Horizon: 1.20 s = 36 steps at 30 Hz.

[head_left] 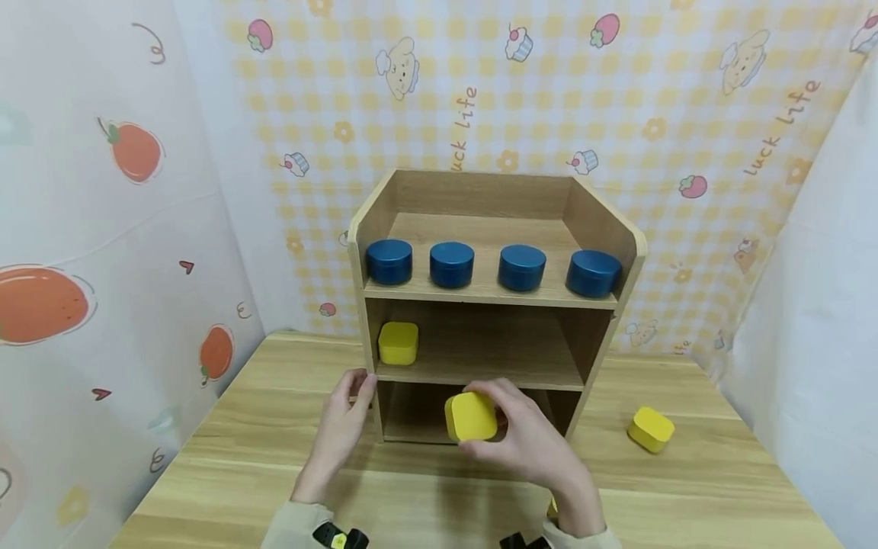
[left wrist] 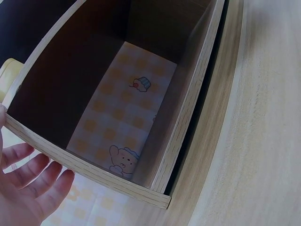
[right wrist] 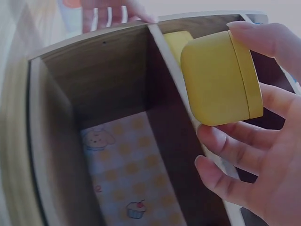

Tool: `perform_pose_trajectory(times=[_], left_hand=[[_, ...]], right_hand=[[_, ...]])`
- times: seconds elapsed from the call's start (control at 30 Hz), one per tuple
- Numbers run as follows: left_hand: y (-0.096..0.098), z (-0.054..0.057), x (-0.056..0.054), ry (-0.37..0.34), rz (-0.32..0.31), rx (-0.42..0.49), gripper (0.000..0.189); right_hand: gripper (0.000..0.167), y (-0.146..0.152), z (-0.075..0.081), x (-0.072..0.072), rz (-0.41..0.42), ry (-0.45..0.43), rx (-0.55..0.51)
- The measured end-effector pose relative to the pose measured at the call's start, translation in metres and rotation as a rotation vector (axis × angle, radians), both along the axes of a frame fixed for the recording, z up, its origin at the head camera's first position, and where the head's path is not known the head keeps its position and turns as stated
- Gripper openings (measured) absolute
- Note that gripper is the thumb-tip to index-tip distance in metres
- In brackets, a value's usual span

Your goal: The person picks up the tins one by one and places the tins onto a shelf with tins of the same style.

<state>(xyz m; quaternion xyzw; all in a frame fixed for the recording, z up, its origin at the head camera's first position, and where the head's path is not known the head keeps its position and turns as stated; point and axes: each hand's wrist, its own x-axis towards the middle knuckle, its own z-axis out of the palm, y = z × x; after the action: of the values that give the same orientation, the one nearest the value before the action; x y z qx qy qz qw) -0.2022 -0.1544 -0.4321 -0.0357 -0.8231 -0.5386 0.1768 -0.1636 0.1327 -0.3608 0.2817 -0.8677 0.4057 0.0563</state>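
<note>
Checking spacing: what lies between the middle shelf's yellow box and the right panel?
The head view shows only bare board from yellow box to right panel.

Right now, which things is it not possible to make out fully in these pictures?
Head view: full shape of the yellow thing, mostly hidden behind the right wrist.
Left wrist view: most of the yellow box at the left edge, which cuts it off.
Right wrist view: the inside of the held box, hidden by its opaque walls.

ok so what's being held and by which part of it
A yellow container, held by two opposite sides in the right hand. The left hand touches the left edge of the shelf unit.
</note>
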Motion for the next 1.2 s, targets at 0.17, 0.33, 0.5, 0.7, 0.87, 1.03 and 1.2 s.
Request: perform_pose_trajectory(times=[0.17, 0.33, 0.5, 0.7, 0.87, 1.03, 1.2], left_hand=[[0.000, 0.002, -0.001, 0.008, 0.010, 0.000, 0.043], [0.000, 0.002, -0.001, 0.004, -0.001, 0.001, 0.043], [0.000, 0.001, -0.001, 0.006, -0.002, 0.007, 0.043], [0.001, 0.000, -0.001, 0.003, 0.006, 0.005, 0.043], [0.001, -0.001, -0.001, 0.000, 0.009, 0.010, 0.044], [0.001, -0.001, -0.001, 0.000, 0.010, 0.005, 0.044], [0.001, -0.001, -0.001, 0.002, 0.012, 0.002, 0.044]], right_hand=[[0.064, -0.002, 0.017, -0.009, -0.014, 0.019, -0.013], [0.063, -0.005, 0.029, -0.021, -0.022, 0.043, -0.011], [0.065, -0.010, 0.035, -0.034, -0.057, 0.065, 0.008], [0.067, -0.020, 0.039, -0.046, -0.139, 0.074, 0.059], [0.067, -0.031, 0.042, -0.055, -0.190, 0.014, 0.074], [0.070, -0.038, 0.037, -0.061, -0.254, -0.064, 0.089], [0.073, -0.044, 0.035, -0.063, -0.285, -0.099, 0.077]])
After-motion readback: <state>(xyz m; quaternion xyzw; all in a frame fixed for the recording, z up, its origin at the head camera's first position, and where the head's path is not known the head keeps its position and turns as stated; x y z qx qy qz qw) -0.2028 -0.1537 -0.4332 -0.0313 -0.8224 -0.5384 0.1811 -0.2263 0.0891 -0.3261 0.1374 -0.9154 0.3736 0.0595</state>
